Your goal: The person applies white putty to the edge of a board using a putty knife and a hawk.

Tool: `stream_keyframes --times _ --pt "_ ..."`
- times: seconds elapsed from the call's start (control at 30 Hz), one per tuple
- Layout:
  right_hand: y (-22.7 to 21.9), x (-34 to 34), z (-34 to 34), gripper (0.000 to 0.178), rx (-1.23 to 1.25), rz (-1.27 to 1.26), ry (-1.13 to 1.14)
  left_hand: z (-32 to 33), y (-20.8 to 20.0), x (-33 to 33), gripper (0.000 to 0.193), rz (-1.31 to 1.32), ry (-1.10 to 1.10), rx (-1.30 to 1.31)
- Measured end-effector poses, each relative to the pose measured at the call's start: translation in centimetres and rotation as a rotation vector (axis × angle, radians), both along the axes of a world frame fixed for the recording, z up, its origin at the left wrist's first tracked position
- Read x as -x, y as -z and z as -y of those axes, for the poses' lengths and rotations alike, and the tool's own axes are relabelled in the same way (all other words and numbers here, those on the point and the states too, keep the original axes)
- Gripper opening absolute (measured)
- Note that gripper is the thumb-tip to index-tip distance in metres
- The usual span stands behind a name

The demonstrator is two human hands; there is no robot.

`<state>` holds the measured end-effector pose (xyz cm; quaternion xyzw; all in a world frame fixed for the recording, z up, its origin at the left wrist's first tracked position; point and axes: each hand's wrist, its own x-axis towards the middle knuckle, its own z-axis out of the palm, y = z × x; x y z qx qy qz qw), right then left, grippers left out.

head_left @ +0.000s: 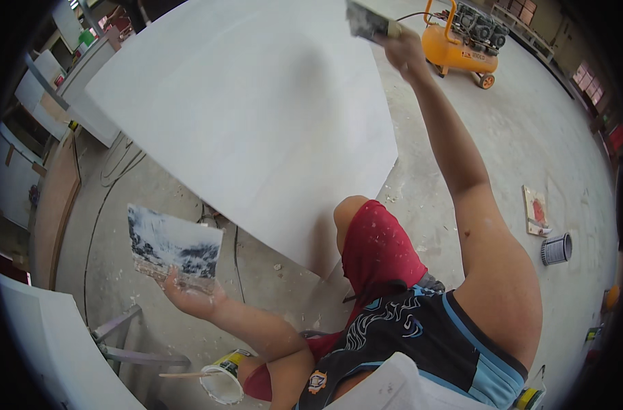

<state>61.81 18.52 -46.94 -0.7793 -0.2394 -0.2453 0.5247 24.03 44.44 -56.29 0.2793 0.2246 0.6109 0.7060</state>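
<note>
A large white panel [250, 116] slopes away in front of me, its near corner beside my bent knee. My right hand [403, 53], arm stretched far forward, grips a putty knife [367, 23] with a wide, filler-smeared blade near the panel's far right edge. Whether the blade touches the panel I cannot tell. Lower at the left, my left hand [194, 298] holds a flat putty board [176, 246] by its near edge. White filler and dark streaks cover the board's face.
An orange air compressor [459, 49] stands at the far right. On the floor at right lie a grey tin [557, 250] and a small red-smeared board [535, 210]. A white bucket [222, 387] with a stick sits near me, beside metal legs [144, 357]. Cables trail at left.
</note>
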Motion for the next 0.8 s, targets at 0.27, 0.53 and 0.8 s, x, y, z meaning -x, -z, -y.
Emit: stream_keyframes --times 0.27,0.53,0.8 --pt "1.8 -17.2 -1.7 0.022 0.025 0.280 0.249 -2.1 2.4 1.2 0.053 -0.221 -0.022 0.061" --pt "2.2 -12.4 -2.6 0.027 0.128 0.160 0.143 -1.5 1.2 2.3 0.052 -0.262 -0.128 0.006" --pt "-0.4 -24.2 -0.1 0.020 -0.230 -0.577 0.186 -2.8 3.4 2.2 0.051 -0.291 -0.123 0.081"
